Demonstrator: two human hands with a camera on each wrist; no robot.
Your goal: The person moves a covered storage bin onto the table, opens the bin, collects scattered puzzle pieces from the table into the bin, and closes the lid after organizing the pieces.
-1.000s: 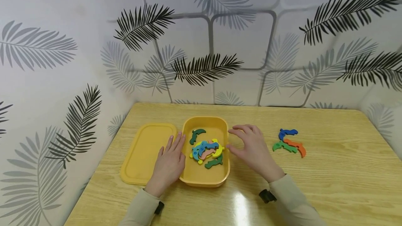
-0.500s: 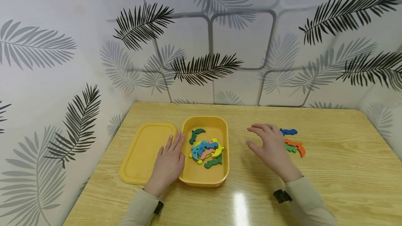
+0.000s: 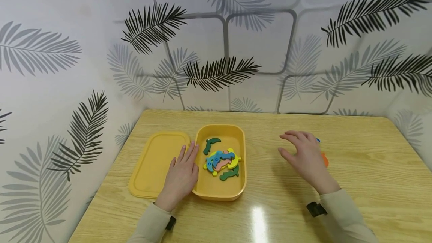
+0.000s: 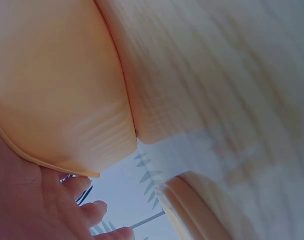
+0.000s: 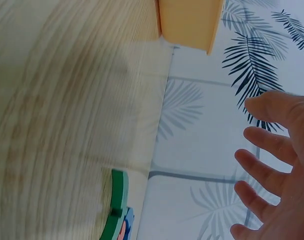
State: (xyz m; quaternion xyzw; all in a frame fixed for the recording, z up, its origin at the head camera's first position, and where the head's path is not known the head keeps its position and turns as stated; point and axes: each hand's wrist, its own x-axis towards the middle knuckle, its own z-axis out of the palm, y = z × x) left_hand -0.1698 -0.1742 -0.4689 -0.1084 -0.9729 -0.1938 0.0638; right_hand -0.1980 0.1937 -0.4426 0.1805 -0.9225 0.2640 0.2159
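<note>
A yellow plastic box [image 3: 221, 193] stands on the table, with several flat animal-shaped puzzle pieces inside: blue, yellow, pink and dark green. My left hand [image 3: 180, 177] rests along the box's left rim, fingers straight. Well right of the box, my right hand [image 3: 308, 160] hovers with fingers apart and nothing held. It largely covers a small group of pieces in the head view; bits of an orange piece [image 3: 325, 159] and a blue piece [image 3: 318, 140] peek out. In the right wrist view a green piece [image 5: 116, 200] lies on the table below that hand.
A yellow lid [image 3: 158, 164] lies flat to the left of the box. The wooden table [image 3: 371, 183] meets a wall [image 3: 253, 96] with a leaf pattern at the back.
My right hand has moved from beside the box's right rim to the right, over the loose pieces. The left hand and the box have stayed in place.
</note>
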